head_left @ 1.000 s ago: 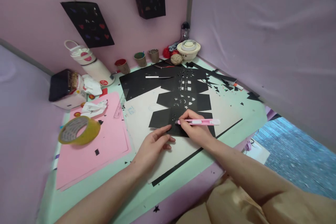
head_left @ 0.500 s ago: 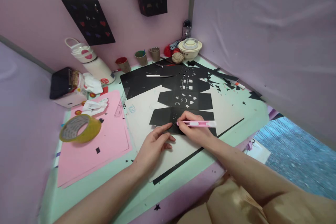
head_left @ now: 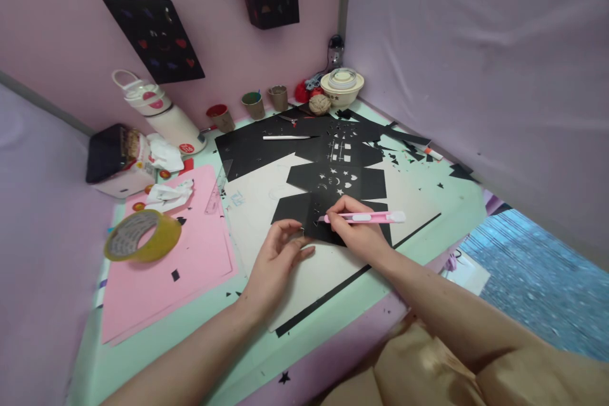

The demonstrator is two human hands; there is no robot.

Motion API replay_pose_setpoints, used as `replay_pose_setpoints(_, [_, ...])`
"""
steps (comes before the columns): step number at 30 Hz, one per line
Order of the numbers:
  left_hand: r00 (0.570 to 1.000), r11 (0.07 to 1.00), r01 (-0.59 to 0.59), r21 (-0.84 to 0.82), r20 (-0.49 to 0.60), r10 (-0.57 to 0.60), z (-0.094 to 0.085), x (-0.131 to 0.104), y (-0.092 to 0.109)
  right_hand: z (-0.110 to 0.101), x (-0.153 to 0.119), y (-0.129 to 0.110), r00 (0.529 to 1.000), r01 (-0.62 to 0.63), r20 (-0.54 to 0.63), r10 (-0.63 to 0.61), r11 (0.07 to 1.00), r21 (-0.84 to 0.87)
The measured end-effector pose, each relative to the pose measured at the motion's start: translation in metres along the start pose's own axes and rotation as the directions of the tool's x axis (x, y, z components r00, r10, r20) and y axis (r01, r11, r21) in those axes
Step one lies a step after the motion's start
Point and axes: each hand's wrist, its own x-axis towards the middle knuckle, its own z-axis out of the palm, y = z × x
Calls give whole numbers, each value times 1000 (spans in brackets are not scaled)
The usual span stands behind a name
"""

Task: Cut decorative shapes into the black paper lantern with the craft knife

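Note:
My right hand (head_left: 359, 228) is closed around a pink utility knife (head_left: 364, 218), held like a pen. Its tip touches down among small cut-outs in the lowest panel of the black paper (head_left: 291, 208). My left hand (head_left: 280, 254) rests at that panel's lower left edge, with thumb and forefinger bent around the edge. Farther up the same black sheet, star, moon and heart holes show in one panel, and square window holes in another. A white board (head_left: 257, 203) lies beneath the paper.
Pink paper sheets (head_left: 190, 292) lie at the left, with a tape roll (head_left: 164, 238) on them. A white bottle (head_left: 174, 124), small cups (head_left: 254, 106) and a lidded bowl (head_left: 345, 95) stand behind. A white-handled craft knife (head_left: 285, 137) lies on black paper. Black scraps (head_left: 404, 136) litter the right.
My left forefinger has drawn back from the cut-outs to the paper's edge and bent. The utility knife has shifted slightly right and up in my right hand.

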Motion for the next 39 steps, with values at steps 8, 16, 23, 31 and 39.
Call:
replay_pose_setpoints(8, [996, 1000, 7, 24, 88, -9, 1, 13, -1, 0, 0, -2, 999, 11, 53, -13, 999, 37])
replay_pose_setpoints(16, [999, 987, -42, 153, -20, 46, 3, 16, -1, 1, -2, 0, 991, 44, 119, -54, 996, 80])
replay_pose_setpoints(23, [989, 948, -93, 305, -85, 124, 8, 20, 3, 1, -2, -3, 989, 63, 132, -72, 996, 68])
replay_pose_setpoints(31, [983, 870, -132, 474, -50, 177, 4, 20, 3, 0, -2, -5, 996, 43, 82, -46, 998, 43])
replay_pose_setpoints(39, [983, 797, -137, 588, -16, 180, 0, 21, 0, 1, -2, -5, 993, 36, 110, -41, 998, 48])
